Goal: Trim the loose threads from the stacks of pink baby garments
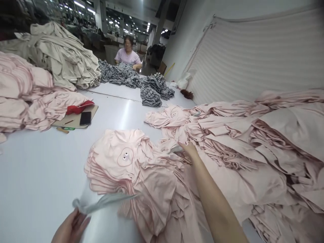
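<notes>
My left hand, at the lower left, is closed on one end of a grey-blue fabric strip. The strip is blurred and stretches right, toward a stack of pink garment pieces. The top piece bears a round animal-face patch. My right hand reaches into the pink fabric behind that stack. Its fingers look bent together beside a short grey strip; what they grip is partly hidden.
Pink fabric is heaped along the right. On the white table, a phone lies on a clipboard-like board. Beige and checked cloth piles lie farther back. A person sits across the table.
</notes>
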A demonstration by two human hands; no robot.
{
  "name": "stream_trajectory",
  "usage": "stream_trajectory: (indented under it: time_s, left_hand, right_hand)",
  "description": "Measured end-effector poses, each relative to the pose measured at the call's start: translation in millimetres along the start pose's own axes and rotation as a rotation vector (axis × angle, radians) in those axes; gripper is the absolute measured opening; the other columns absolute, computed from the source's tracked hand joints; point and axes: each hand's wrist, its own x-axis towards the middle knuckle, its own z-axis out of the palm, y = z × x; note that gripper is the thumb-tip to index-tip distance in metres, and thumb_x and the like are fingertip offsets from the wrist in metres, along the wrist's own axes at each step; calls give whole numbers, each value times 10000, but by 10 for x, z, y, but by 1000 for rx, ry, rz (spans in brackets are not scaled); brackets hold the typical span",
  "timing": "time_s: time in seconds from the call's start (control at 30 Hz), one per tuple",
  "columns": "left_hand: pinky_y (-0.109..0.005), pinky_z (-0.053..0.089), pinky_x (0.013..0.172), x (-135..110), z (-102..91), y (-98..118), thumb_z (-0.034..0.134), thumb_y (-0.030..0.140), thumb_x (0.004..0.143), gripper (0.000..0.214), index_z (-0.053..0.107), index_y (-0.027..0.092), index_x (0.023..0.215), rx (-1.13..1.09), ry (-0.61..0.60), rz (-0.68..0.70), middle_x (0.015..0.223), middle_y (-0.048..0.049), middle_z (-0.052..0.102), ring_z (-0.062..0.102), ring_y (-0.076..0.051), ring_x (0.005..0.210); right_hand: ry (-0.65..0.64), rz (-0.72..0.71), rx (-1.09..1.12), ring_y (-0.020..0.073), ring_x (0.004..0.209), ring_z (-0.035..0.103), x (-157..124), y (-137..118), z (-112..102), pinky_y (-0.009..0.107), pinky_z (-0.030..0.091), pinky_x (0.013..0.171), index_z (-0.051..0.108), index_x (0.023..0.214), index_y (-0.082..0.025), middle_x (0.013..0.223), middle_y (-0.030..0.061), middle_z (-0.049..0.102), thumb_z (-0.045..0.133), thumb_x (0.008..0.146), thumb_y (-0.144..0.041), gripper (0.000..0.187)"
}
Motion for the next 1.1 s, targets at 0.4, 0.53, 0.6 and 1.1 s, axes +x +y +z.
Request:
stream_trajectory:
  time_s: [0.4,0.53,0.6,1.1]
  left_hand:
    - [-378,501,887,-149,663,-589,724,345,682,593,519,227,1226,378,-283,-97,1110,-83,692,652,-253,1079]
    - [-327,477,867,-200,994,-694,754,327,623,736,456,284,1294,264,-480,-92,1150,-51,689,661,-222,1031]
    - [-328,500,812,-160,1061,-671,729,321,621,631,521,240,1211,158,-552,-180,1084,-62,707,677,-231,962]
    - [-363,536,879,-156,1319,-741,604,147,595,576,573,181,1169,293,-424,-69,1092,-99,702,658,-269,1063]
  right_hand:
    - [-208,-518,-525,273,845,595,-646,114,1004,344,417,755,677,902,-133,847,155,643,357,990,-274,361]
    - [-171,-517,-550,283,912,583,-478,139,888,347,424,754,636,1107,-138,978,152,650,404,954,-262,304]
    - [-179,-561,-544,284,1009,560,-701,193,901,354,431,812,586,1220,-166,1107,143,628,447,935,-303,345]
    - [-223,-644,-718,254,1000,521,382,168,1164,315,437,750,632,974,-175,1081,138,586,474,964,-239,171]
